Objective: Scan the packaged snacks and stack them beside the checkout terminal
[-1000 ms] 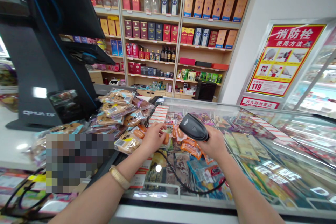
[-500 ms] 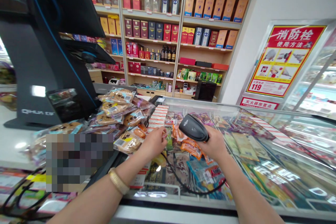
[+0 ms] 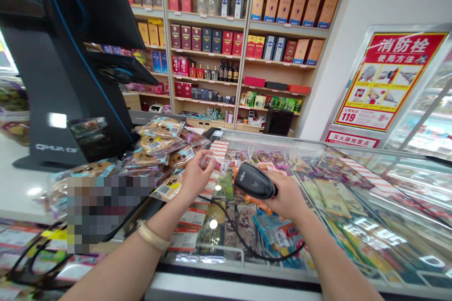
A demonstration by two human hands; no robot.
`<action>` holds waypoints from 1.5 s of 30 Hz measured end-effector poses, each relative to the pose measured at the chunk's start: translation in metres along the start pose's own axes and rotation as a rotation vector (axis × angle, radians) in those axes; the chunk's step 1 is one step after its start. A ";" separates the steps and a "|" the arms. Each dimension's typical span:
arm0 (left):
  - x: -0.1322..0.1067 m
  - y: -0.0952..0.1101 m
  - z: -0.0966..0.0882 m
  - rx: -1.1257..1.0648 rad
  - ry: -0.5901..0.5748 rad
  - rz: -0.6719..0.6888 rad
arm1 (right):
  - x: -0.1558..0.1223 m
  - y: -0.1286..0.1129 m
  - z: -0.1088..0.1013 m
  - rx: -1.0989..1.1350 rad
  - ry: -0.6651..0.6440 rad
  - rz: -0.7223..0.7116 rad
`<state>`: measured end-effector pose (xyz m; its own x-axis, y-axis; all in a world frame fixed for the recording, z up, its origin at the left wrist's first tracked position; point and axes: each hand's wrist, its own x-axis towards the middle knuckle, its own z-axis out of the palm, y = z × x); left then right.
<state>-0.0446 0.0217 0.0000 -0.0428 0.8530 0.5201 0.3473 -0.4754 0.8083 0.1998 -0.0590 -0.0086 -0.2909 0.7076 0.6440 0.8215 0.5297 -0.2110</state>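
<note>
My right hand (image 3: 287, 195) is wrapped round a black handheld barcode scanner (image 3: 256, 181), its head pointing left above the glass counter. Between the fingers of my left hand (image 3: 197, 174) is a small clear packet (image 3: 216, 164) with red and white print, just left of the scanner head. Orange snack packets (image 3: 259, 203) show below the scanner, partly hidden by it and my right hand. A heap of bagged biscuit-like snacks (image 3: 160, 134) lies to the left of my left hand. The scanner's black cable (image 3: 235, 233) loops across the glass.
A dark point-of-sale terminal (image 3: 60, 103) stands on the left. The glass display counter (image 3: 226, 268) holds several bagged snacks and runs to the right. Shelves (image 3: 208, 19) of boxes and bottles line the back; a red and yellow poster (image 3: 391, 82) hangs on the right wall.
My left hand has moved left and slightly up, and the small clear packet now shows in its fingers. The scanner has shifted a little left and down in my right hand.
</note>
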 end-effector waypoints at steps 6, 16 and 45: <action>-0.002 0.002 0.001 -0.014 -0.019 0.028 | 0.000 -0.002 -0.001 -0.021 -0.040 0.031; -0.002 -0.001 0.001 0.025 -0.026 0.043 | 0.000 -0.001 0.000 -0.030 -0.054 0.066; 0.006 -0.006 -0.022 0.826 0.070 0.248 | -0.001 0.014 0.001 -0.046 0.139 0.078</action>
<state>-0.0677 0.0250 0.0044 0.0760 0.7169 0.6930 0.9226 -0.3142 0.2238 0.2107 -0.0522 -0.0135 -0.1572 0.6724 0.7233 0.8615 0.4515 -0.2325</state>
